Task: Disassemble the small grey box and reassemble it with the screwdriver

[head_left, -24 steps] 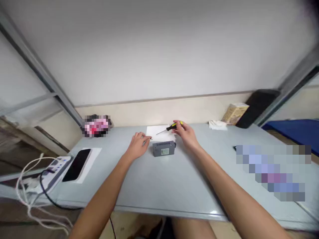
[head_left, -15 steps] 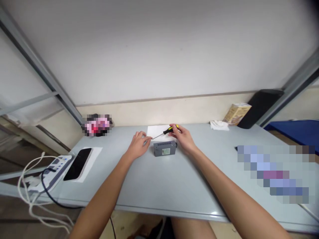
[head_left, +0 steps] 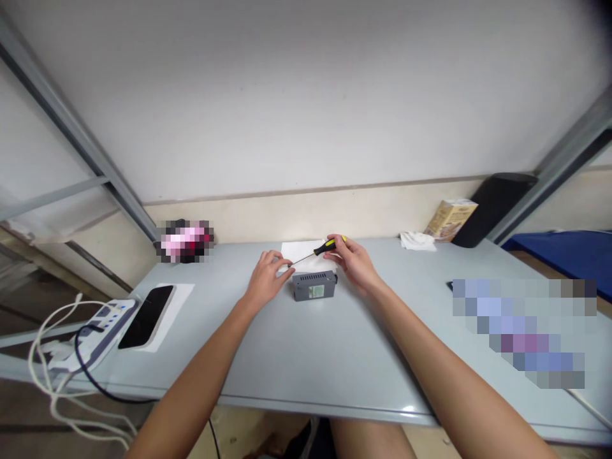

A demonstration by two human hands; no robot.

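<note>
A black and yellow screwdriver [head_left: 329, 245] is held by its handle in my right hand [head_left: 354, 262], its shaft pointing left and slightly down. At the screwdriver's tip, my left hand [head_left: 268, 277] has its thumb and index finger close together; whatever is between them is too small to make out. Just below the two hands, a dark grey metal box [head_left: 314, 286] with vent slots on top and a greenish label on its front stands on the table. White paper [head_left: 296, 250] lies behind the box, partly under the screwdriver.
On the left of the table [head_left: 287, 357] are a phone [head_left: 147, 317] on white paper and a power strip [head_left: 95, 338] with cables. At the back right stand a carton [head_left: 450, 220], a crumpled tissue [head_left: 417, 241] and a black speaker-like object [head_left: 495, 207]. Blurred items lie at both sides.
My left thumb and index finger have drawn closer around the screwdriver's tip. My right fingers have shifted on the handle. The view has moved slightly.
</note>
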